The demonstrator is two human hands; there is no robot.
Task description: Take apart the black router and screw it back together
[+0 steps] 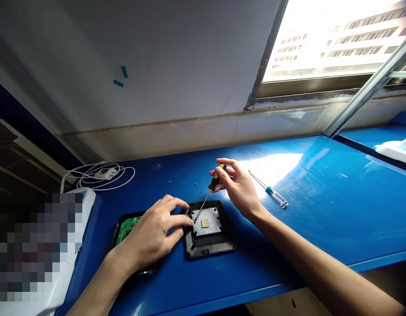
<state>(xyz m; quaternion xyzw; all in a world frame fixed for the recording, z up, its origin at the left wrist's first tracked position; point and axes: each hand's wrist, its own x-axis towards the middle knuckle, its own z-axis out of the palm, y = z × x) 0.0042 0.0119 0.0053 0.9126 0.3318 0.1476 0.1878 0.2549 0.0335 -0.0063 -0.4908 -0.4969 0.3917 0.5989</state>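
My right hand [237,186] grips a yellow-and-black screwdriver [215,180], its shaft slanting down to the left. The tip meets the left edge of a silvery metal plate [213,216] that carries a small tan square pad [205,223]. This plate lies inside a black plastic housing [209,251] on the table. My left hand [161,226] has its fingers spread, with fingertips at the housing's left edge, close to the screwdriver tip. Partly beneath the left hand is a second black casing with a green circuit board [127,227].
On the blue table [321,202], a clear-handled screwdriver [277,196] lies right of my right hand. Two tiny screws [196,184] sit behind the housing. A coiled white cable with an adapter [105,174] rests at back left, near a white device with a pixelated area [87,204].
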